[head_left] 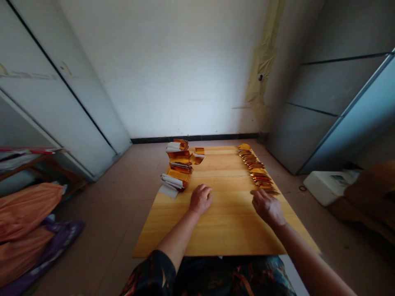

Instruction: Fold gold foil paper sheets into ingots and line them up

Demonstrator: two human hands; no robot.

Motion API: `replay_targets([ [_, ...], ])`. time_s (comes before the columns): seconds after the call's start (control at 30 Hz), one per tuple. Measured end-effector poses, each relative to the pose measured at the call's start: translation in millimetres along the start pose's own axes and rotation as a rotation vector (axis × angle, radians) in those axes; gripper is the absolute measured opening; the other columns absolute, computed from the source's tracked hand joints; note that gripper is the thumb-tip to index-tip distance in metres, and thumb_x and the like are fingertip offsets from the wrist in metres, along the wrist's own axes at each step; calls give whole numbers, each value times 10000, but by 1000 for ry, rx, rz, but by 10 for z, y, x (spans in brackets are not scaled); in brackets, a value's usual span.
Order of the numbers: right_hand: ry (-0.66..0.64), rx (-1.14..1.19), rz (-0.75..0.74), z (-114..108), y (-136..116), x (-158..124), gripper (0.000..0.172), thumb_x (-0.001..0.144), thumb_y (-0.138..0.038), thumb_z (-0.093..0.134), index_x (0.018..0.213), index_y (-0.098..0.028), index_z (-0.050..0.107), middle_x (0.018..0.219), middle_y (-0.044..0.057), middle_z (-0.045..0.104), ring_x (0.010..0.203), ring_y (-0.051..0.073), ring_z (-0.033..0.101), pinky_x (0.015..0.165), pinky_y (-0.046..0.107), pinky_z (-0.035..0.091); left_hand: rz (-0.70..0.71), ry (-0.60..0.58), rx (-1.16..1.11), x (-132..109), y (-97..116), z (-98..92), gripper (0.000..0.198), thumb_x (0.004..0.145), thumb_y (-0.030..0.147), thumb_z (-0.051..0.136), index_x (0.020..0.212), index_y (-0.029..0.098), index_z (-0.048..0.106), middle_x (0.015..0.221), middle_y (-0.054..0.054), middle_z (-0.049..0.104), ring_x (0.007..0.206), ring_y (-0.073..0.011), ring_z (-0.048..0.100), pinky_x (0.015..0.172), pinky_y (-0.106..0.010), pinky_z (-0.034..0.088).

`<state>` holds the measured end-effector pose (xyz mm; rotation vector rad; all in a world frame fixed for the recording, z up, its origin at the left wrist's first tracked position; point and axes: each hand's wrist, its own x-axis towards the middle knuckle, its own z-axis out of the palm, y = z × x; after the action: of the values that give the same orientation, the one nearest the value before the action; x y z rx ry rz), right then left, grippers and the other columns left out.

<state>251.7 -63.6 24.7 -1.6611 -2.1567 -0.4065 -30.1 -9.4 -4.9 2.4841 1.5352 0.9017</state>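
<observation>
On the wooden board, the right hand nears gold foil pieces.

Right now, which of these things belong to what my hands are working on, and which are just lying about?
Part of the work: left hand on the wooden board, beside the stack of gold foil and white paper strips; right hand by the row of gold foil pieces.

Lying about: orange bags, purple cloth, wooden shelf, white box.
</observation>
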Motion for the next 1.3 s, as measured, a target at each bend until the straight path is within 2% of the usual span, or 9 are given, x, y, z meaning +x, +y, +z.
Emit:
replay_targets([
  [0.13, -24, 136, -166, 181, -475, 233, 246, 851, -131, 407, 873, -187, 646, 773, 29, 595, 606, 106, 498, 578, 232, 293, 49, 46, 100, 99, -62, -302, 198, 798, 141, 510, 890, 197, 676, 898, -63, 652, 905, -189, 553, 828, -320, 428],
  [0.3, -87, 185, -248, 393, -823, 459, 229, 835, -114, 405, 820, -188, 621, 761, 16, 584, 571, 95, 476, 557, 233, 272, -224, 10, 373, 344, -377, -1011, 248, 849, 267, 453, 859, 187, 687, 940, -95, 679, 951, -242, 555, 873, -392, 380],
  [0.4, -104, 205, -275, 494, -918, 495, 208, 826, -114, 413, 803, -185, 608, 769, 16, 587, 572, 93, 473, 552, 234, 267, -369, -168, 495, 403, -617, -1292, 287, 854, 283, 427, 977, 210, 676, 1078, -99, 668, 1044, -273, 549, 950, -470, 317],
  [0.47, -96, 209, -286, 548, -952, 483, 204, 830, -122, 413, 769, -183, 598, 753, 14, 584, 567, 94, 464, 551, 237, 262, -425, -377, 510, 388, -739, -1374, 309, 866, 255, 390, 934, 224, 690, 1048, -93, 687, 1024, -270, 577, 980, -508, 276],
  [0.53, -78, 208, -295, 587, -969, 461, 211, 842, -138, 412, 738, -182, 590, 733, 13, 579, 564, 95, 454, 554, 242, 257, -430, -494, 517, 351, -809, -1401, 323, 858, 221, 379, 858, 220, 702, 1010, -93, 701, 992, -270, 603, 982, -510, 274],
  [0.73, -55, 206, -303, 624, -977, 437, 224, 861, -163, 420, 711, -177, 585, 715, 15, 579, 558, 95, 430, 559, 249, 236, -368, -551, 503, 246, -875, -1379, 320, 838, 174, 403, 839, 221, 720, 977, -86, 716, 976, -248, 626, 932, -389, 353],
  [0.93, -96, 214, -288, 596, -985, 441, 235, 876, -171, 407, 723, -173, 585, 733, 20, 579, 568, 91, 434, 562, 242, 239, -298, -456, 366, 120, -1015, -1273, 367, 783, 142, 472, 1032, 314, 680, 1154, -6, 668, 1051, -185, 599, 900, -308, 388],
  [1.07, -109, 207, -279, 590, -989, 445, 244, 874, -161, 394, 730, -175, 591, 742, 24, 583, 574, 93, 443, 563, 244, 249, -262, -394, 348, 26, -1025, -1236, 257, 791, 185, 506, 892, 292, 716, 1025, -21, 714, 974, -209, 626, 886, -339, 377],
  [1.3, -146, 194, -277, 595, -994, 465, 216, 858, -156, 415, 737, -174, 593, 745, 23, 588, 576, 93, 450, 566, 235, 258, -219, -286, 379, -38, -995, -1236, 180, 789, 195, 539, 756, 239, 711, 845, -32, 729, 815, -169, 629, 825, -283, 383],
])
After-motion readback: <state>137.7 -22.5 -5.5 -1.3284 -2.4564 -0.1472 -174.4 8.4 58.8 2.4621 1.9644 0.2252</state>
